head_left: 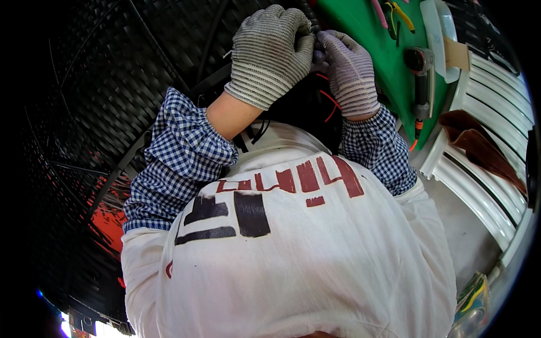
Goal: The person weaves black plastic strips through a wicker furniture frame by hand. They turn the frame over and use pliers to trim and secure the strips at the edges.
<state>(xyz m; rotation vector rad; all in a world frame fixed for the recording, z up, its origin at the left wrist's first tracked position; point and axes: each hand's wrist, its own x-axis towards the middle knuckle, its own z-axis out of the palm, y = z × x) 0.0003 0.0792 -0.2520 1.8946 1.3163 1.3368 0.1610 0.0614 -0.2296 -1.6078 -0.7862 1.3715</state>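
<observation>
The black weave (129, 67) fills the left of the scene and runs away behind the left hand (272, 52), which is the nearer of the two to it. Both hands wear grey striped gloves and come together at the far side, fingertips almost meeting, with the right hand (352, 70) just beside the left. Between and beyond them shows a short stretch of dark ribbed rim (309, 11); its long axis points away from the body, near to far, and it lies right at the left fingertips. The left hand is half curled, thumb bent in toward the forefinger with a small dark gap between; the right hand is drawn into a narrow pinch aimed left at the same spot. Whether either has hold of a strand cannot be told, as the fingertips hide it. A black strip (209, 81) slants from the left wrist toward the near left. Red wire (332, 98) loops just below the right hand. To the right is a green counter (384, 53), with pliers (404, 17) at its far end and a driver (421, 90) near a white tray (439, 34). Farther right, brown cloth (479, 141) lies over white slats (496, 93).
</observation>
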